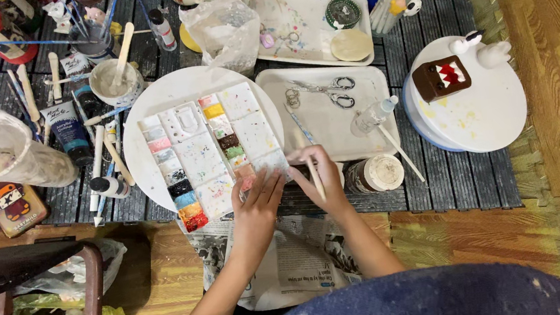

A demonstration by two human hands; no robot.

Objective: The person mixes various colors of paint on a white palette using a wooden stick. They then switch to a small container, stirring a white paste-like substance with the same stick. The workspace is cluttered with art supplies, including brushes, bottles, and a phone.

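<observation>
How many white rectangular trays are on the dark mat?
2. One tray sits right of the paint palette, holding scissors. The other tray lies behind it, paint-speckled. More may be hidden under clutter.

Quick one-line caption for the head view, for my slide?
Left hand rests on a paint palette while the right hand holds a brush beside it.

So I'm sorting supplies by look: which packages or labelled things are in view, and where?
Paint tube: left of the palette, dark blue, white label.
Flat pack: bottom left, orange-brown with a cartoon figure.
Small bottle: top centre, white, dark cap.
Newspaper: under the hands, grey print.
</observation>
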